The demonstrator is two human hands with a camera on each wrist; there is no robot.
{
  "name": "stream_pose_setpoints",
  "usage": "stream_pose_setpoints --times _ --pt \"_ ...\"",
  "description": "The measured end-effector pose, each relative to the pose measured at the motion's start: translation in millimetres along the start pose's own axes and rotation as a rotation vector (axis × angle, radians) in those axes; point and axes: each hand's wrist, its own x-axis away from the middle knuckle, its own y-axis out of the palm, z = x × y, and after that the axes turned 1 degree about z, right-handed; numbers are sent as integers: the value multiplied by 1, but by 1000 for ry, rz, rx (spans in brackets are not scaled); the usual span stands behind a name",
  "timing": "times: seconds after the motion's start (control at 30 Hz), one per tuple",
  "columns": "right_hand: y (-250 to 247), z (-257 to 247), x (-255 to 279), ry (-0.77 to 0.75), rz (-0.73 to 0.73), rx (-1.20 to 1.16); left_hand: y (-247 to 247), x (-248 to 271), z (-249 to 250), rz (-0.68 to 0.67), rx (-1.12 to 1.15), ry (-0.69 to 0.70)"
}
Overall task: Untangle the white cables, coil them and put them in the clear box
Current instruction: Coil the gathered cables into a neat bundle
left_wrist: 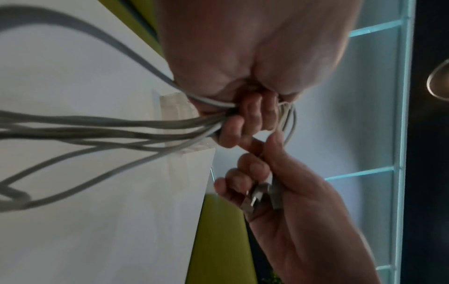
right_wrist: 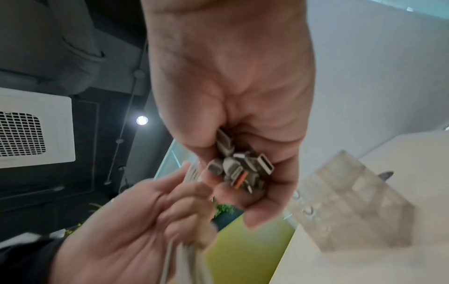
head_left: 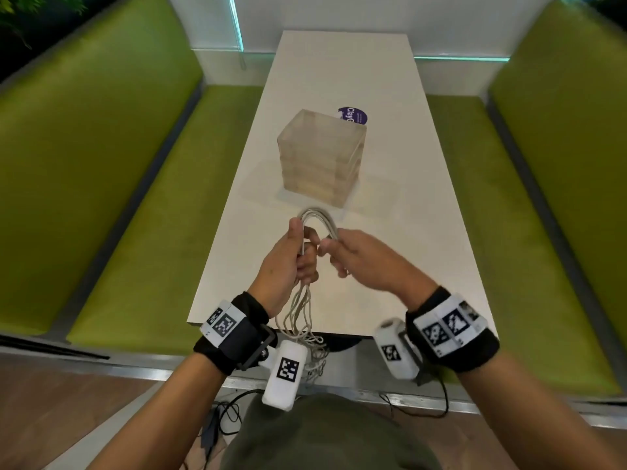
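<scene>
Above the table (head_left: 390, 184), both hands raised, left hand (head_left: 288, 262) gripping white cables (head_left: 317, 217), right hand (head_left: 369, 262) clutching their plugs (right_wrist: 239, 167)

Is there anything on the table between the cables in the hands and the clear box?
Nothing visible: only bare white table lies between the white cables and the clear box. Whether its top is open is unclear.
</scene>
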Motion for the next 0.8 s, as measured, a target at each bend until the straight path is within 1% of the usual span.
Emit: stream_pose_setpoints --times 0.1,0.2,0.27,0.37,0.5,0.57,0.67,0.73,0.8 --pt "24 -4 4 -7 53 83 1 2 -1 63 -52 9" --pt "30 -9 6 -42 88 233 5 5 0 36 -118 76" --pt "31 -12 7 -50 72 281 7 7 0 40 -123 89" --pt "33 -16 9 -36 49 307 6 5 -2 57 -106 35" --pt "32 -15 4 -70 64 380 8 6 -7 68 -42 -63" --pt "35 -14 2 -82 53 385 8 7 -7 76 -54 -96" --pt "42 -11 2 -68 70 329 7 8 -6 43 -71 -123" --pt "38 -10 2 -55 48 155 3 9 -4 8 -82 -127" --pt "30 -8 3 -71 -33 -62 -3 8 -1 -29 -116 -84"
